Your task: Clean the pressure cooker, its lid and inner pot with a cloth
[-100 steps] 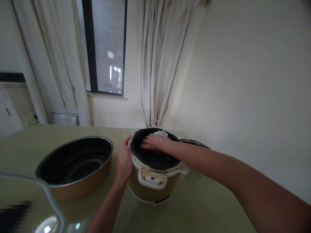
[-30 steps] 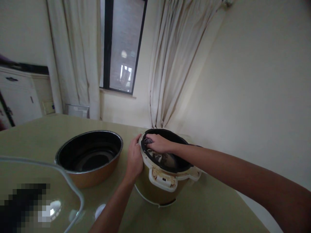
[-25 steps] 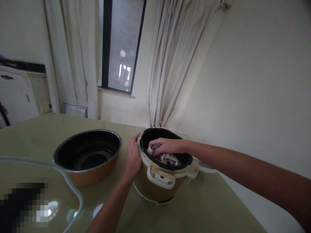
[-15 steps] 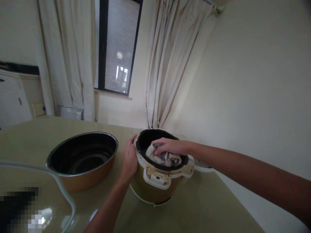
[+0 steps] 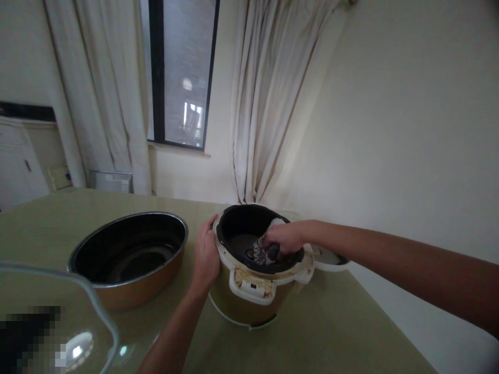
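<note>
An electric cooker (image 5: 244, 306) with a white rim, dark inner well and brown stains at its front latch stands on the table, its top uncovered. My left hand (image 5: 206, 254) grips the cooker's left side just below the rim. Inside the well, near its right wall, my right hand (image 5: 286, 240) is closed on a bunched patterned cloth (image 5: 260, 251). Part of the cloth is hidden behind that hand. To the left sits a wide pot (image 5: 138, 285) with a black inside and orange-brown outside.
A grey cable (image 5: 91, 291) curves across the lower left. Behind the cooker's right side lies a white lid-like part (image 5: 329, 266). The greenish table (image 5: 312, 332) ends at the wall on the right. Curtains (image 5: 261, 104) and a window (image 5: 187, 78) are behind.
My right hand has moved the cloth rightward, from the middle of the well to its right wall. My left hand keeps its hold. The view has shifted slightly.
</note>
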Available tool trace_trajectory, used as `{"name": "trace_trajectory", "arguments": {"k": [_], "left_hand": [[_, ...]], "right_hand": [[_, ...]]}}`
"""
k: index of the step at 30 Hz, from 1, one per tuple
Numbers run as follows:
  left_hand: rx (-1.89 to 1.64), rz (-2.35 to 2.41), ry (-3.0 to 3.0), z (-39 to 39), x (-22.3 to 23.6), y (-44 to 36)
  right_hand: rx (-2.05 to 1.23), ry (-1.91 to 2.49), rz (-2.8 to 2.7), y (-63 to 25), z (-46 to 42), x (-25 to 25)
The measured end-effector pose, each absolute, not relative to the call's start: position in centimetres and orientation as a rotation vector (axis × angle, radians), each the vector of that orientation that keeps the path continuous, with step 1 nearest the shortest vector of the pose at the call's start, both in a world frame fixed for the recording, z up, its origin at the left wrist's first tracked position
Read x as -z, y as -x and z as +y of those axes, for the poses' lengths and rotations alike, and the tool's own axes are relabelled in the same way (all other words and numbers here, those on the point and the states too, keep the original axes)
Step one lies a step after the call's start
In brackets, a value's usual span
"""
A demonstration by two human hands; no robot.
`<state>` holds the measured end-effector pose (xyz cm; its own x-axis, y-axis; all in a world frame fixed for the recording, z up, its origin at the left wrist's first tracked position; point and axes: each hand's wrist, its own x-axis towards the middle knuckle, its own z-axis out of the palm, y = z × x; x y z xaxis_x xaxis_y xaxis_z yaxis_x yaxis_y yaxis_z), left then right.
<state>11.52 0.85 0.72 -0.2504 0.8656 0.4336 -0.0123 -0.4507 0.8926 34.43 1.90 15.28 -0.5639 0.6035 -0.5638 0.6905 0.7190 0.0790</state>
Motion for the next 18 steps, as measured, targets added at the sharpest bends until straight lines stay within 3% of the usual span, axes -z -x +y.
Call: {"name": "trace_trajectory", "arguments": {"k": [4, 9, 12, 15, 18], "left_hand": [[-1.772, 1.080, -1.354, 0.8, -0.8, -11.6], [-1.776, 1.075, -1.340, 0.8, -0.9, -11.6], [-1.780, 1.068, -1.331, 0.8, -0.9, -11.6], [-1.792, 1.069, -1.331, 0.8, -0.8, -11.6], [-1.778, 1.069, -1.336, 0.7, -0.9, -11.5]], "right_hand": [[-0.479, -0.491, 2.438, -33.0, 5.2, -15.1], [-0.534, 0.045, 2.475, -30.1, 7.8, -15.0], [-0.566, -0.078, 2.528, -30.7, 7.6, -14.5], [-0.622, -0.477, 2.560, -32.4, 5.8, -14.5], [-0.446, -0.958, 2.383, -33.3, 3.2, -15.0]]}}
